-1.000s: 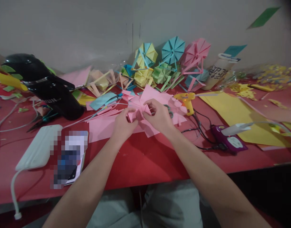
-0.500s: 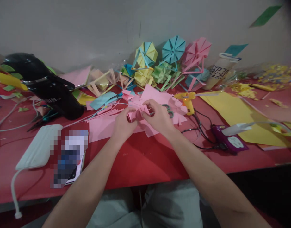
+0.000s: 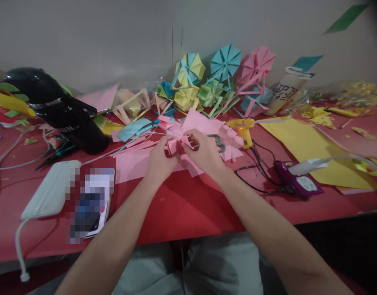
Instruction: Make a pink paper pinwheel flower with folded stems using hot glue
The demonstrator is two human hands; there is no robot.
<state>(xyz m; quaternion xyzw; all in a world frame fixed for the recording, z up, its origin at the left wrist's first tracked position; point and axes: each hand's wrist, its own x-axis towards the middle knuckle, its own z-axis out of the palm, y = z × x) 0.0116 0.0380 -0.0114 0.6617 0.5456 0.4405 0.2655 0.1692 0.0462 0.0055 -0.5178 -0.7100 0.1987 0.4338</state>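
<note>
Between my two hands is a small piece of folded pink paper [image 3: 175,146], held over the middle of the table. My left hand [image 3: 163,159] pinches its left side with thumb and fingers. On the other side, my right hand [image 3: 202,149] grips the right edge, its thumb near the paper's middle. Parts of the folds are hidden behind my fingers. Flat pink sheets [image 3: 130,168] and cut pink strips lie beneath and around my hands. Scissors with dark green handles [image 3: 218,143] rest on pink paper just beyond my right hand.
A yellow hot glue gun [image 3: 244,133] stands to the right, its cable running to a purple power adapter [image 3: 297,180]. Yellow sheets [image 3: 317,151] lie farther right. At left are a black bottle [image 3: 68,119], a white power bank [image 3: 51,190] and a phone [image 3: 93,205]. Folded paper umbrellas [image 3: 225,63] line the wall.
The folded pink paper has shifted slightly in my fingers, and its folds look a little more open on the left. Both hands stay in nearly the same place.
</note>
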